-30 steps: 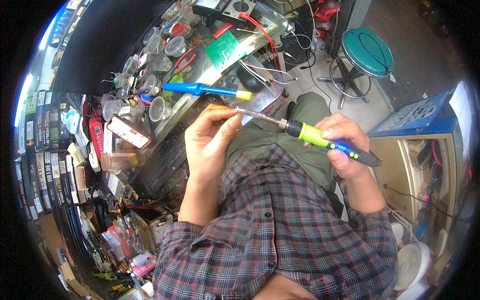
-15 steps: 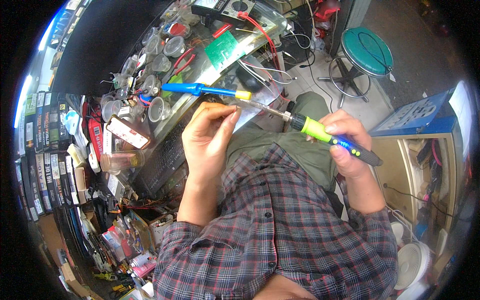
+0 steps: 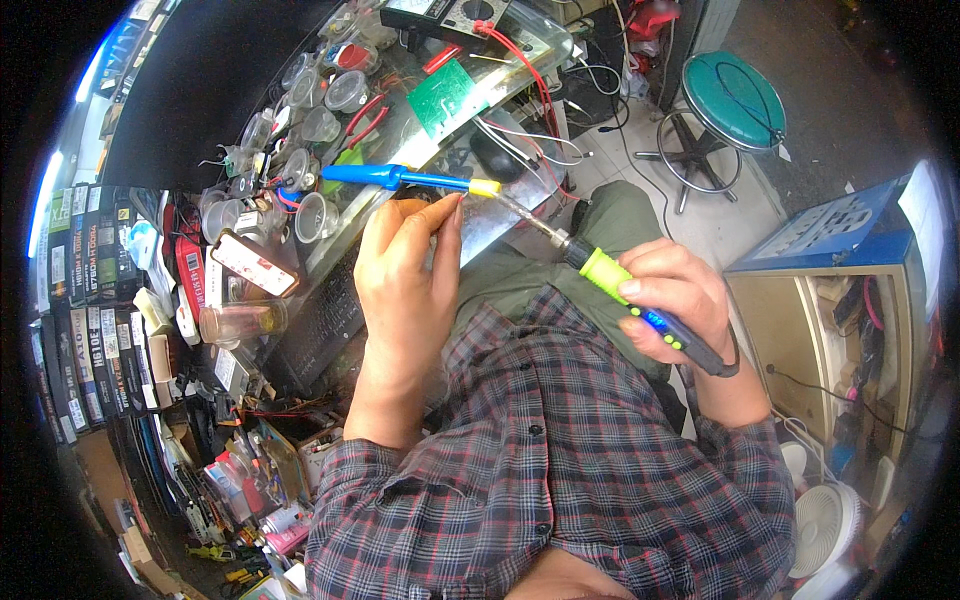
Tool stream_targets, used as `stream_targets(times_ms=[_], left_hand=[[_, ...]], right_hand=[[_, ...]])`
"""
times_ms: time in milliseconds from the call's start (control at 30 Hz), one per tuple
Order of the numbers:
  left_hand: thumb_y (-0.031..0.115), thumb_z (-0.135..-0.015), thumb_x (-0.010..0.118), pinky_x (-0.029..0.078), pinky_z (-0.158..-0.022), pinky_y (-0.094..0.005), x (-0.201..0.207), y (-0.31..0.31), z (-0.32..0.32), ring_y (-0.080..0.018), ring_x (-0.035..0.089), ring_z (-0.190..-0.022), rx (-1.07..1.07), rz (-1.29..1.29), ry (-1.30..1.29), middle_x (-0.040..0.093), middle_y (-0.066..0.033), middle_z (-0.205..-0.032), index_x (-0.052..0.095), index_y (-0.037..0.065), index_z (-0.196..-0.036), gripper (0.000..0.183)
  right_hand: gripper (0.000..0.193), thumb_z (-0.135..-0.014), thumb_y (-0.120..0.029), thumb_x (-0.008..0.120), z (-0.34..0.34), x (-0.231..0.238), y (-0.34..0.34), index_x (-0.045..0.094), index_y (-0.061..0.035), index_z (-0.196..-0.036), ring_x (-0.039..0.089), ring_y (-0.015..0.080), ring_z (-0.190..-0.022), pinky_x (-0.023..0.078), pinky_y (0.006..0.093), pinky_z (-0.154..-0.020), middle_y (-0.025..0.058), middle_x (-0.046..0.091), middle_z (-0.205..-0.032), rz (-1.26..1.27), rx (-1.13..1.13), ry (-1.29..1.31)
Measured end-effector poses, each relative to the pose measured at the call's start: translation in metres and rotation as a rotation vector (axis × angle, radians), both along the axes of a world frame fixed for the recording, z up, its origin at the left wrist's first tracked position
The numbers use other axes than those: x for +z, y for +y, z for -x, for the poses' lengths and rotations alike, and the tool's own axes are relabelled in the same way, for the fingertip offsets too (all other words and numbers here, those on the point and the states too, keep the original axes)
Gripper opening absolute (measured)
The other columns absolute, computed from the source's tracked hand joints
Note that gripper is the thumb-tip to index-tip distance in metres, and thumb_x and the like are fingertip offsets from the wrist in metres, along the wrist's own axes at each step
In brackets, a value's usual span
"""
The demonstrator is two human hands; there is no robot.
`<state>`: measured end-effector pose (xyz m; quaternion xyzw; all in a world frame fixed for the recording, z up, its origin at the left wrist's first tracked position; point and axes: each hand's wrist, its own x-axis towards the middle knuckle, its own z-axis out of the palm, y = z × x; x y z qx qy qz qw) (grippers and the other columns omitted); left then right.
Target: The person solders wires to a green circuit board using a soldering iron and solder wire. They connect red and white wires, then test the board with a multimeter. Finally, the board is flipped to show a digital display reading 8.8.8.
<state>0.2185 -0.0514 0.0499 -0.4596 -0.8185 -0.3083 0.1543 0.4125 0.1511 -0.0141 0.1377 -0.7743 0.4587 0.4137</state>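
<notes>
My right hand (image 3: 680, 295) is closed around the lime-green and dark grip of a soldering iron (image 3: 605, 268). The iron's metal shaft points up and left, and its tip is at or very near the yellow end of a blue, pen-like tool (image 3: 410, 180). That tool juts out over the bench edge; whether they touch I cannot tell. Just below it, my left hand (image 3: 410, 265) has thumb and forefinger pinched together. Whatever is between those fingertips, if anything, is too small to make out.
Small clear cups (image 3: 318, 215), a phone (image 3: 253, 262), red-handled pliers (image 3: 368, 120), a green circuit board (image 3: 447, 100) and a multimeter (image 3: 470, 18) crowd the bench. A green stool (image 3: 733, 98) stands at the far right. A cabinet (image 3: 780, 310) and white fan (image 3: 825, 530) are at right.
My right hand has lowered slightly and moved left, bringing the iron's tip to the yellow end of the blue tool. My left hand has shifted slightly left and up, still pinched.
</notes>
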Motion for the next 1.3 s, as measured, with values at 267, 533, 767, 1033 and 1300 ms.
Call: stream_targets(times_ms=[267, 533, 767, 1033, 1300], left_hand=[[-0.001, -0.09, 0.078, 0.054, -0.077, -0.0403, 0.006, 0.004, -0.001, -0.0319, 0.067, -0.086, -0.028, 0.037, -0.046, 0.068, -0.0133, -0.093, 0.076, 0.0, -0.105, 0.016], [-0.001, -0.089, 0.079, 0.055, -0.078, -0.0405, 0.004, 0.004, -0.001, -0.0322, 0.068, -0.087, -0.031, 0.035, -0.047, 0.068, -0.0132, -0.093, 0.076, 0.0, -0.104, 0.016], [0.0, -0.089, 0.079, 0.055, -0.076, -0.0404, 0.005, 0.005, -0.002, -0.0318, 0.068, -0.086, -0.029, 0.024, -0.041, 0.068, -0.0131, -0.093, 0.076, 0.001, -0.104, 0.015], [-0.001, -0.089, 0.079, 0.055, -0.074, -0.0401, 0.004, 0.005, -0.003, -0.0309, 0.068, -0.084, -0.034, 0.013, -0.034, 0.067, -0.0128, -0.093, 0.076, 0.001, -0.104, 0.015], [-0.002, -0.088, 0.08, 0.055, -0.075, -0.041, -0.001, 0.004, 0.0, -0.0324, 0.067, -0.084, -0.024, 0.005, 0.002, 0.067, -0.0134, -0.093, 0.075, 0.001, -0.104, 0.016]], right_hand=[[0.063, -0.065, -0.002, 0.092, 0.007, -0.006, -0.01, 0.071, -0.0109, -0.123, 0.073, 0.0303, -0.092, 0.062, 0.0377, -0.075, 0.01, 0.066, -0.108, -0.149, -0.058, -0.013], [0.061, -0.065, -0.005, 0.093, 0.009, -0.008, -0.013, 0.072, -0.0106, -0.122, 0.073, 0.0301, -0.093, 0.062, 0.0378, -0.077, 0.0098, 0.066, -0.108, -0.139, -0.059, -0.014], [0.059, -0.065, -0.003, 0.092, 0.011, -0.008, -0.014, 0.072, -0.0097, -0.12, 0.073, 0.0297, -0.092, 0.062, 0.0377, -0.076, 0.0102, 0.066, -0.107, -0.129, -0.059, -0.005], [0.059, -0.065, -0.002, 0.092, 0.011, -0.009, -0.015, 0.072, -0.0093, -0.12, 0.073, 0.0297, -0.091, 0.063, 0.0382, -0.077, 0.0101, 0.066, -0.106, -0.137, -0.062, -0.002], [0.061, -0.063, -0.002, 0.093, 0.008, -0.011, -0.011, 0.072, -0.0099, -0.12, 0.073, 0.0294, -0.091, 0.062, 0.0375, -0.077, 0.0093, 0.066, -0.106, -0.185, -0.098, -0.034]])
